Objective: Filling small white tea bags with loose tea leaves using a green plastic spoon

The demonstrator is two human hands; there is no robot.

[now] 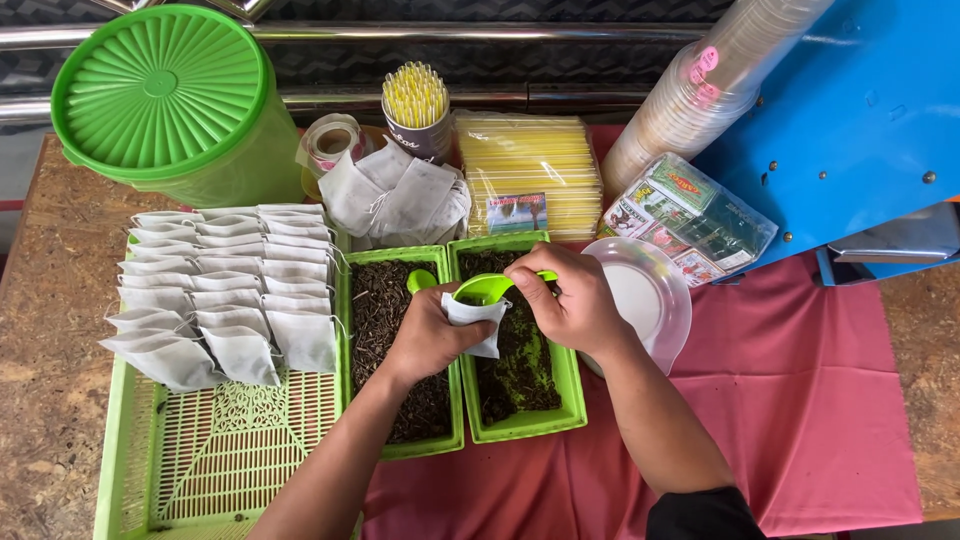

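red cloth [800,420], left hand [430,340] gripping pouch [478,322], scoop [488,288]

Bright even daylight, soft short shadows, sharp focus, mild wide-angle bending at edges

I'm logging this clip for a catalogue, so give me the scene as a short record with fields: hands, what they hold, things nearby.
left hand: the left hand holds a small white filter bag open over the trays
right hand: the right hand tips a green scoop at the bag's mouth
below hands: two green trays of dark loose leaves, left tray and right tray
left side: green slotted basket with rows of filled white bags
behind: green lidded tub, cup of yellow straws
surface: pink cloth
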